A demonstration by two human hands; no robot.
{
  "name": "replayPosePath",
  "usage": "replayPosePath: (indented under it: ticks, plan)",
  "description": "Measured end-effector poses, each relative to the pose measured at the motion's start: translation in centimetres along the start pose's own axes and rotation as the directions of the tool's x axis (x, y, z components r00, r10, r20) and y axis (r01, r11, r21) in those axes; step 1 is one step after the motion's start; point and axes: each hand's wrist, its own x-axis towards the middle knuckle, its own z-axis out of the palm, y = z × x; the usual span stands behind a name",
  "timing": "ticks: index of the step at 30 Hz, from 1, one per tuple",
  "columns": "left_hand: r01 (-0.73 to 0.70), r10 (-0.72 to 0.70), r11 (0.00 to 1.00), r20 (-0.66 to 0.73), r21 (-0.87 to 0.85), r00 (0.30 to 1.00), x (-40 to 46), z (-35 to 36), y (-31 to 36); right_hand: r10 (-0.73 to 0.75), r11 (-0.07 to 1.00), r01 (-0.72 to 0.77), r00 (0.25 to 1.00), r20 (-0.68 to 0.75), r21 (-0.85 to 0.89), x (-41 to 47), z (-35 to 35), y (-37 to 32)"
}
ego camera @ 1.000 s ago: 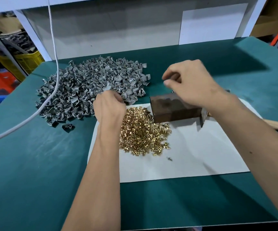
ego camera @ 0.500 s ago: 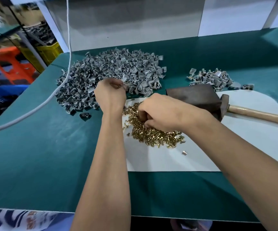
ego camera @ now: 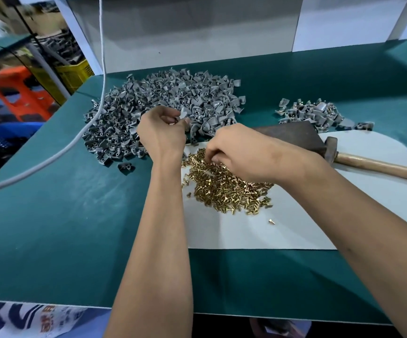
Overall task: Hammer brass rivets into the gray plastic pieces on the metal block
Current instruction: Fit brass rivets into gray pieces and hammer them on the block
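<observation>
Rivets (ego camera: 226,189) lie on the sheet (ego camera: 246,230), plastic pieces (ego camera: 163,101) behind, block (ego camera: 292,135) and hammer (ego camera: 368,164) right

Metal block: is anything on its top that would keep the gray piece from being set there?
Nothing visible lies on the metal block, though the right hand and forearm hide its near-left part. The hammer rests beside it.

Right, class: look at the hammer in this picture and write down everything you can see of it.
The hammer lies flat on the white sheet, to the right of the work area, and neither hand touches it. Its dark, worn-looking metal head sits right beside the near right corner of the dark metal block; whether they touch cannot be told. Its pale wooden handle runs off to the right, out of view.
</observation>
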Motion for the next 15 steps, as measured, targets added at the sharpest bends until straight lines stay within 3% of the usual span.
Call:
replayPosePath:
  ticks: [5,9,11,15]
  plan:
    - [0.026,-0.026,0.994,0.002,-0.108,1.0,-0.2,0.2,0.2,0.022,0.989,-0.012,0.998,-0.06,0.148,-0.5,-0.4,0.3]
    - [0.03,-0.015,0.969,0.061,-0.245,0.998,-1.0,0.9,0.8,0.004,0.973,0.045,0.977,-0.211,0.228,-1.6,-1.2,0.8]
    - [-0.015,0.041,0.959,0.085,-0.282,0.996,-1.7,1.4,1.3,0.019,0.968,0.057,0.953,-0.302,0.243,-2.4,-1.6,1.2]
    - [-0.131,0.185,0.937,0.143,-0.323,0.972,-3.5,2.8,2.6,0.145,0.9,0.062,0.891,-0.43,0.431,-4.2,-2.2,3.2]
